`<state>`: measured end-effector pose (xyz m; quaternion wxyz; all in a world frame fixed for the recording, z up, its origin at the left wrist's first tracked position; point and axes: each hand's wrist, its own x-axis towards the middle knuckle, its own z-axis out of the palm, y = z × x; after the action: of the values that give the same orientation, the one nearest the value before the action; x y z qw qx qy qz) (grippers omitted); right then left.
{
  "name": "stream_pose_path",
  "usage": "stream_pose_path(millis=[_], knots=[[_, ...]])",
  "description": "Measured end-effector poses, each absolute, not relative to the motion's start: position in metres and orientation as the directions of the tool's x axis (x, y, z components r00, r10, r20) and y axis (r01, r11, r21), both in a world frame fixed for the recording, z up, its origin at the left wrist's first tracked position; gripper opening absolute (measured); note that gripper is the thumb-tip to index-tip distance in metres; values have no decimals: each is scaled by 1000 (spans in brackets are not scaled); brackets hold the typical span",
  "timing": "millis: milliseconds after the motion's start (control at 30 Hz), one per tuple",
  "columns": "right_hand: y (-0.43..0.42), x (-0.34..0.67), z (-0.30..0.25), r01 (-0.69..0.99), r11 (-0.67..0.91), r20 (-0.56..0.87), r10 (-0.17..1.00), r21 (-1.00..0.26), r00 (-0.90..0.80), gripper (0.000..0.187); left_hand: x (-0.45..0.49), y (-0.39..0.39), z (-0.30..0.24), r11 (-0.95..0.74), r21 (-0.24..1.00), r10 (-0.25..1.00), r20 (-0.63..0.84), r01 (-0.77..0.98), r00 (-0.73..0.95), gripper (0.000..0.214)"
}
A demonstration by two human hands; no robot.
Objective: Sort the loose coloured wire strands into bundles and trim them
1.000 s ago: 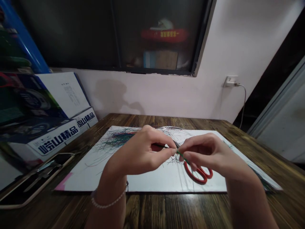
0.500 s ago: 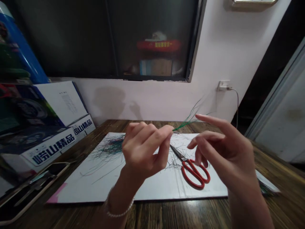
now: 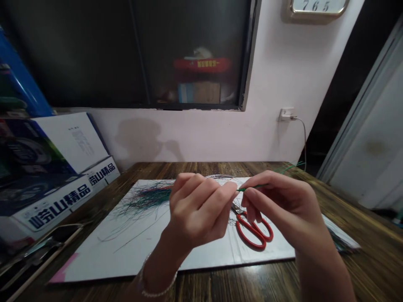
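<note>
A bundle of thin green wires runs between my two hands above a white board. My left hand, with a beaded bracelet at its wrist, pinches one end between thumb and index finger. My right hand pinches the wires just to the right of the left fingertips, and their loose ends stick out behind it. Beneath the hands lie red-handled scissors, their blades partly hidden. To the left a tangled heap of green, dark and reddish wires rests on the board.
A printed carton stands at the left of the wooden table. Near it lies a tray-like frame with a metal tool. More dark strands lie at the board's right. A socket with a cable is on the wall.
My right hand has moved left from its raised, spread pose and closed on the green wires beside the left fingertips. My left hand keeps its pinch. The view has shifted slightly.
</note>
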<state>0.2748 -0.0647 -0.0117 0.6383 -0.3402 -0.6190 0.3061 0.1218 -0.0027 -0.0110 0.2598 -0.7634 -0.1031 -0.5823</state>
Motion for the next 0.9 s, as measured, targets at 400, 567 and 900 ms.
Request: stream_pose_path(millis=[400,567,900], knots=[[-62,276,-13,6,565,565,825,-825,6,5,117,-8,-6,-968,29,123,921,249,370,9],[-63,274,-12,6,526,526,850,-851,26,6,116,-10,-3,-969,174,233,882,177,410,12],[-60,275,-15,24,545,546,838,-838,5,6,114,-9,-4,-958,255,286,846,130,450,13]])
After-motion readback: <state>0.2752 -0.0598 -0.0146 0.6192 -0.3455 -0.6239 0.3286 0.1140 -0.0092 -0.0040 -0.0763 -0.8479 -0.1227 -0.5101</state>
